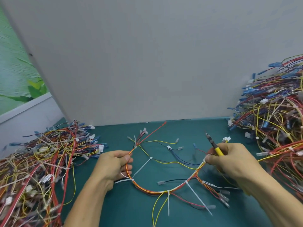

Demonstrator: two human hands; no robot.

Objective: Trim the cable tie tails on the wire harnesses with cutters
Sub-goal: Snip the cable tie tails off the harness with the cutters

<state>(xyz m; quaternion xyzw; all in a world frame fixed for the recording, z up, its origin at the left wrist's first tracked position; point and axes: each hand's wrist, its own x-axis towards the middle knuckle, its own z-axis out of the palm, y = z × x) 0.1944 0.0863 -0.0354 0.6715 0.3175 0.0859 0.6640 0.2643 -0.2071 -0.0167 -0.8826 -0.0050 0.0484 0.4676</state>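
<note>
Left hand (114, 164) pinched harness (155, 192); right hand (229, 159) clenched cutters (214, 145), tips toward 11 o'clock; nearest tie tail (199, 198) at its 7 o'clock.

Light reads even and diffuse, moderately bright, no glare. I see only faint shadows on the green mat (180, 128) under the forearms. Fisheye bends the grey panel (147, 63) at left. Motion blur around the right hand (232, 159); left wire pile (32, 169) looks smeared.
</note>
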